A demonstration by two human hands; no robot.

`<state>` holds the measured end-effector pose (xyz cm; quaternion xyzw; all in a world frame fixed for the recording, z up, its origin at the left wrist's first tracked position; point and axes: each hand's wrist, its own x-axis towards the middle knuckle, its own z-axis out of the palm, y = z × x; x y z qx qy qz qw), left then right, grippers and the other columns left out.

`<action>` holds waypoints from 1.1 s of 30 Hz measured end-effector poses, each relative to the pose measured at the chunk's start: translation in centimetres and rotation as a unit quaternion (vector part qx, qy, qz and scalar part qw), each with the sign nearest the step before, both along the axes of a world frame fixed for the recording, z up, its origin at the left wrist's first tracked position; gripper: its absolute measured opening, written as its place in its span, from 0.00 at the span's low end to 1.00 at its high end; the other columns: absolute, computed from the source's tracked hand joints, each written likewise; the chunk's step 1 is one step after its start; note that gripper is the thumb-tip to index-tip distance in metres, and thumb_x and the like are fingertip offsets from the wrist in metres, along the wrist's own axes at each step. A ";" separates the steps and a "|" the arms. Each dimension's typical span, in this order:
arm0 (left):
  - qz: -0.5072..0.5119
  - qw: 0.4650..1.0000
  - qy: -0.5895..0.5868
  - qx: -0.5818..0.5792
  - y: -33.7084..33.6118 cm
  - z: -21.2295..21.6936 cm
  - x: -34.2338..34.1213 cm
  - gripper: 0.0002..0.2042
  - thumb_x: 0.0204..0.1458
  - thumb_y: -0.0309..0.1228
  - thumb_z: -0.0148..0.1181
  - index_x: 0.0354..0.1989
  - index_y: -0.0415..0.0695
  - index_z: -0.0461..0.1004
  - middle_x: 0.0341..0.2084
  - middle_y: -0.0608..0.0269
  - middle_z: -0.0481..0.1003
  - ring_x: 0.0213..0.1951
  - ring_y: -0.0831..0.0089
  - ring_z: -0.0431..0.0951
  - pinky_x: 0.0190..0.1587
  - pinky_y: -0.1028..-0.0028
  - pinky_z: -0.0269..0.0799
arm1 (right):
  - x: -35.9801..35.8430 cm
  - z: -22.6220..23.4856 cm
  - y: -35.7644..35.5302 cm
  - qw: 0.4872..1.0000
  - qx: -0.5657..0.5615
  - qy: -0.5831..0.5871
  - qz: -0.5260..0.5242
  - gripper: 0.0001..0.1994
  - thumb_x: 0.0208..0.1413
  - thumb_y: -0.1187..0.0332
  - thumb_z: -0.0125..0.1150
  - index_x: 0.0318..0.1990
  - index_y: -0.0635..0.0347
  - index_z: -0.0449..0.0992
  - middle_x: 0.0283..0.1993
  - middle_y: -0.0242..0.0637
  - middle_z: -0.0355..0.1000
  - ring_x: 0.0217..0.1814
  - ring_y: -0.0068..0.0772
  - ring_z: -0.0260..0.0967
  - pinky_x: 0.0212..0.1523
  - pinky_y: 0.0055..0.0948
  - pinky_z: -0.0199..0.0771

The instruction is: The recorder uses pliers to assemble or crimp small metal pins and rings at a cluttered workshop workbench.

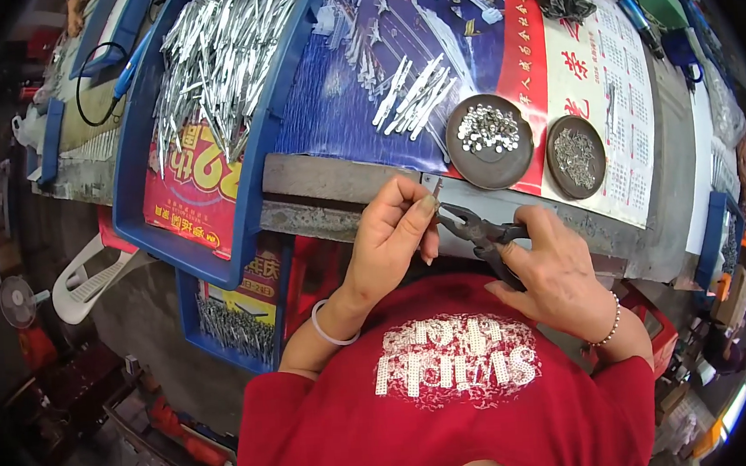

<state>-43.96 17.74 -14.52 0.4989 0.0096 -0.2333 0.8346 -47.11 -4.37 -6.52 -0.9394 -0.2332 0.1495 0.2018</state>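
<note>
The table's near edge (325,182) meets your hands; a blue tray (253,203) bounds the left, a round dish (495,173) the far side, with bare poster (315,106) between tray and metal strips (424,97). Your left hand (397,231) pinches a small piece (437,190) beside the tips of pliers (483,233) gripped in your right hand (554,254).

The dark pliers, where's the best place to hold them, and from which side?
The dark pliers are probably best held by their handles, coming from the right: the handles spread apart toward the right hand, leaving room to squeeze, while the other end points toward the left hand.
</note>
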 end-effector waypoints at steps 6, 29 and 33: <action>-0.005 1.000 -0.001 0.015 0.2 0.4 0.1 0.07 0.66 0.31 0.49 0.38 0.41 0.65 0.22 0.68 0.69 0.21 0.84 0.69 0.23 0.82 0.67 | 0.0 -0.2 -0.2 1.000 -0.017 0.018 0.004 0.21 0.38 0.62 0.74 0.40 0.60 0.77 0.48 0.49 0.61 0.51 0.50 0.64 0.43 0.43 0.69; 0.023 0.999 0.009 0.023 0.5 -0.8 -0.4 0.06 0.65 0.30 0.50 0.38 0.41 0.67 0.25 0.66 0.71 0.20 0.83 0.67 0.22 0.82 0.63 | -0.2 -0.4 0.1 0.997 -0.002 0.077 0.003 0.19 0.39 0.61 0.74 0.37 0.62 0.78 0.42 0.46 0.63 0.42 0.48 0.68 0.37 0.41 0.73; -0.008 0.999 0.019 0.028 0.5 -0.5 -0.5 0.08 0.65 0.32 0.50 0.37 0.40 0.66 0.24 0.67 0.69 0.21 0.84 0.68 0.23 0.82 0.66 | -0.2 -0.5 0.1 0.998 -0.022 0.063 0.005 0.18 0.39 0.62 0.73 0.37 0.61 0.78 0.45 0.47 0.62 0.47 0.48 0.66 0.38 0.41 0.73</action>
